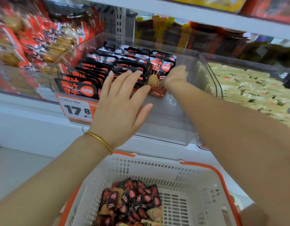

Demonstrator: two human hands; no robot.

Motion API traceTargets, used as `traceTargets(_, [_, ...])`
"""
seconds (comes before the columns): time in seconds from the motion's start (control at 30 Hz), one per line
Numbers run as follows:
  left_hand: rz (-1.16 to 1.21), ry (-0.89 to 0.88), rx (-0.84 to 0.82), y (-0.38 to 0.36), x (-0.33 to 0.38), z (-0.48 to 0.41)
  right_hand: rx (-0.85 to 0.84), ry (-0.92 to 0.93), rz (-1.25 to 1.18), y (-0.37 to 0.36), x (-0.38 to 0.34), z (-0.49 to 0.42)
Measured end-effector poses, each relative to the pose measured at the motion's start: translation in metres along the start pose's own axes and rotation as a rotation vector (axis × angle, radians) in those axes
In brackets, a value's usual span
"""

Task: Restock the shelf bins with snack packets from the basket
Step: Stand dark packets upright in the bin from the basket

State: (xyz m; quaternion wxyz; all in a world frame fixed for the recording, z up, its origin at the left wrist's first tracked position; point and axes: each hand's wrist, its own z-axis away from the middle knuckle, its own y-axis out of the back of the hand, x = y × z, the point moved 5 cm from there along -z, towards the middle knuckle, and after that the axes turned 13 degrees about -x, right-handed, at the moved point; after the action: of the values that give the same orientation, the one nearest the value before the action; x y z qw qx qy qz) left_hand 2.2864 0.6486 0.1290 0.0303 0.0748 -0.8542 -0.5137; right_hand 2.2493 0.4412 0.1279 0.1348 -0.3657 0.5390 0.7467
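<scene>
In the head view, a clear bin (173, 111) sits in the middle of the frame on the white shelf (27, 128). Rows of black and red snack packets (98, 66) fill its left and middle part. The left hand (123, 98) lies on top of the rows, its grip spread flat with straight fingers. The right hand (175, 75) is a bit blurry. Its grip pinches the upright packet (159, 69) at the right end of the rows. Right of that packet the bin floor is bare up to the bin's right wall. Just past that wall is a second bin (211, 75) of pale packets (248, 90). At the bottom of the frame, the white basket (157, 167) with an orange rim holds loose packets (132, 201) on its left side. Its right side is bare grid. A price tag (75, 110) sits on the clear bin's front edge, left of the left hand.
</scene>
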Motion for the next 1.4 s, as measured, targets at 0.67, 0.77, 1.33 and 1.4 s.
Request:
traceTargets(0.67, [-0.211, 0.058, -1.089, -0.086, 0.019, 0.124, -0.945, -0.311, 0.025, -0.28, 0.275, 0.148])
traceTargets(0.77, [-0.215, 0.032, -1.085, -0.091, 0.017, 0.123, -0.789, -0.451, -0.15, -0.304, 0.288, 0.144])
traceTargets(1.33, [0.529, 0.354, -0.937, -0.097, 0.017, 0.1, -0.463, 0.242, -0.385, -0.113, 0.169, 0.157])
traceTargets(1.4, [0.754, 0.395, -0.793, -0.087, 0.022, 0.088, -0.492, 0.241, -0.622, -0.086, 0.153, 0.168])
